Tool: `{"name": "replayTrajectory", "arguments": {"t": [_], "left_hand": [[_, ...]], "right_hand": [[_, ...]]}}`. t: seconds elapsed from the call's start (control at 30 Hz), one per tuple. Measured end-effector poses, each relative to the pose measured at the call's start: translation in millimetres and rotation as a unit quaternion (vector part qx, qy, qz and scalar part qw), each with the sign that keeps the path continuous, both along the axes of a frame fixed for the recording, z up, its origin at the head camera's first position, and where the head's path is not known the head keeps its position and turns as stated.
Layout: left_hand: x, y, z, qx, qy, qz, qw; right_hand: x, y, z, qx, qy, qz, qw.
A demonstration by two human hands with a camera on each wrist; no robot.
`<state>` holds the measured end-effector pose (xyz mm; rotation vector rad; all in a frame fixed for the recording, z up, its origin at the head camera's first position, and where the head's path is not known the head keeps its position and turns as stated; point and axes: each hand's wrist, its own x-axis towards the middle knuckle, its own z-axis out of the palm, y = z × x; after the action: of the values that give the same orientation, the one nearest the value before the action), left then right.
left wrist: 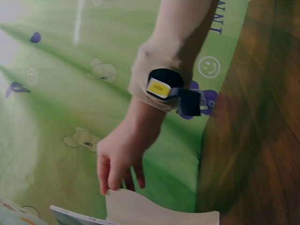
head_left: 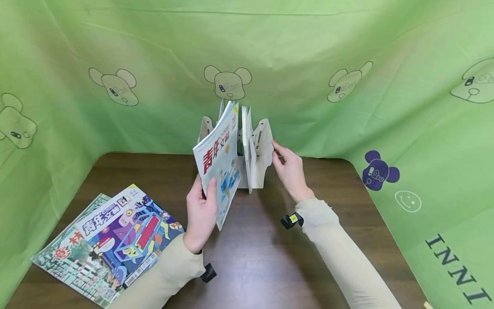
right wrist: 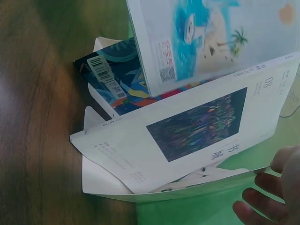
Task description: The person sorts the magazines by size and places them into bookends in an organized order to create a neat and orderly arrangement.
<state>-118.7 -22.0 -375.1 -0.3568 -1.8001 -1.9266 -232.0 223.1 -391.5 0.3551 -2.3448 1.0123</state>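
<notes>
My left hand (head_left: 202,210) grips a light-blue magazine (head_left: 221,165) with a red title, its thumb on the cover. That magazine is upright at the left part of a white book rack (head_left: 266,148), its lower corner reaching out in front. My right hand (head_left: 291,171) pinches the upper edge of the rack's right side panel (left wrist: 136,204) between thumb and fingers. Inside the rack, a white-covered magazine (right wrist: 117,154) leans near that panel. A dark, colourful magazine (right wrist: 105,70) stands farther left, partly hidden by the held one.
Two magazines lie overlapped at the table's left: a purple one (head_left: 143,227) on top of a green one (head_left: 73,266). The brown table (head_left: 247,274) is enclosed by a green cloth (head_left: 289,38) with bear prints, close behind the rack.
</notes>
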Motion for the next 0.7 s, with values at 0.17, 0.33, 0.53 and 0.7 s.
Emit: {"name": "replayTrajectory", "arguments": {"t": [0.17,0.33,0.53,0.7], "left_hand": [[-9.7,14.4,-4.2,0.009,0.037,0.019,0.9991],[-20.9,27.7,-10.3,-0.007,0.071,0.058,0.9958],[-35.2,44.0,-19.6,-0.031,0.095,0.098,0.9901],[-52.5,57.9,-28.2,-0.032,0.11,0.107,0.9876]], "right_hand": [[0.4,0,-0.3,-0.001,0.006,-0.004,1.0],[1.8,0,-0.5,-0.004,0.009,-0.003,1.0],[3.3,2,0.5,-0.006,0.008,-0.004,0.9999],[3.8,4,0.5,-0.006,0.002,-0.006,1.0]]}}
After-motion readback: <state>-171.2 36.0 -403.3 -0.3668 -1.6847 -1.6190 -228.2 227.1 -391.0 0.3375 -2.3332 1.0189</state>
